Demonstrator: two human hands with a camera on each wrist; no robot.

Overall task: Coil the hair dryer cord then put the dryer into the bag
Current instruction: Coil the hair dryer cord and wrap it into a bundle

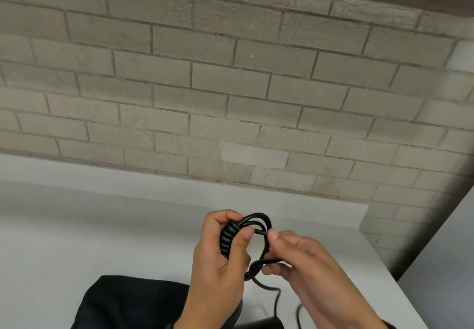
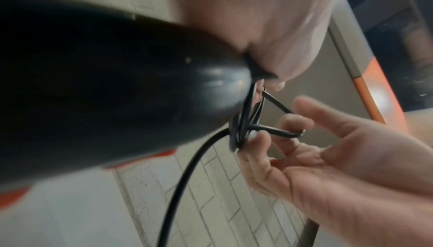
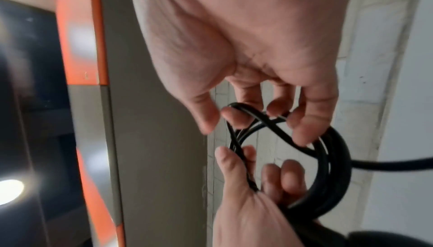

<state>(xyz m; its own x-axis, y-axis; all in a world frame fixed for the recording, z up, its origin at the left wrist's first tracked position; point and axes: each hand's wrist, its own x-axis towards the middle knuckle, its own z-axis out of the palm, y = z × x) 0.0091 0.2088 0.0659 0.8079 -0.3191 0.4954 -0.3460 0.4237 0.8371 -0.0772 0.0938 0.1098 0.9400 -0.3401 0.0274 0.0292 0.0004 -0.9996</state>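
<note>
Black cord [image 1: 257,222], gathered in loops, sits above the near edge of the white table [image 1: 77,226]; my left hand [image 1: 218,257] grips its ribbed end, my right hand [image 1: 295,254] pinches a loose strand, and the dark bag [image 1: 128,303] lies below

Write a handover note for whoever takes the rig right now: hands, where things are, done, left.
Left hand: grips the coiled cord, thumb pressed across the loops, held above the table.
Right hand: pinches one strand of the cord at the side of the coil.
Hair dryer: the black body sits close under the left wrist; how it is supported cannot be told.
Bag: dark fabric lying on the table near the left forearm.
Done: several loops formed.
Left: a loose tail hangs below the coil; wind it in, then put the dryer into the bag.
</note>
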